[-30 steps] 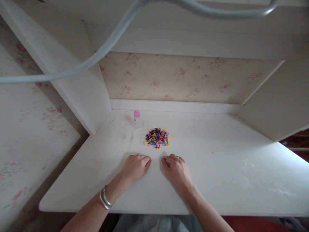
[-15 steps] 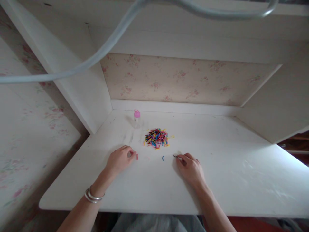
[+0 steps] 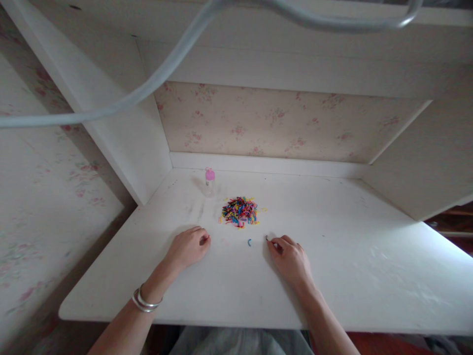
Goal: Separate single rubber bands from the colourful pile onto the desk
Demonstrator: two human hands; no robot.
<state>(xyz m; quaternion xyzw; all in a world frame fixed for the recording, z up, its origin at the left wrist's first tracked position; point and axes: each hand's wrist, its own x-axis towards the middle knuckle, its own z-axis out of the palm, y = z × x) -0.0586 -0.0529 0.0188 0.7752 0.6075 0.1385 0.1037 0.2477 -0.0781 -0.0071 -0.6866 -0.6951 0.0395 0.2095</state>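
Note:
My left hand (image 3: 189, 246) rests on the table left of centre, thumb and finger pinched together over a small red rubber band, of which only a trace shows at the fingertips. On the right, my right hand (image 3: 290, 257) pinches a black rubber band (image 3: 266, 238), its end sticking out past the fingertips. Between the hands lie a blue rubber band (image 3: 250, 242) and a faint pale pink one (image 3: 225, 241). Beyond them is a loose pile of small multicoloured rubber bands (image 3: 240, 211).
A small clear bottle with a pink lid (image 3: 210, 181) stands behind the pile, to its left. White panels enclose the white table (image 3: 354, 276) at the sides and back. A pale grey cable (image 3: 148, 86) crosses the upper view.
My left hand has shifted slightly right and down, its fingertips now covering the red rubber band. My right fingertips have moved slightly left along the black rubber band, so less of it shows.

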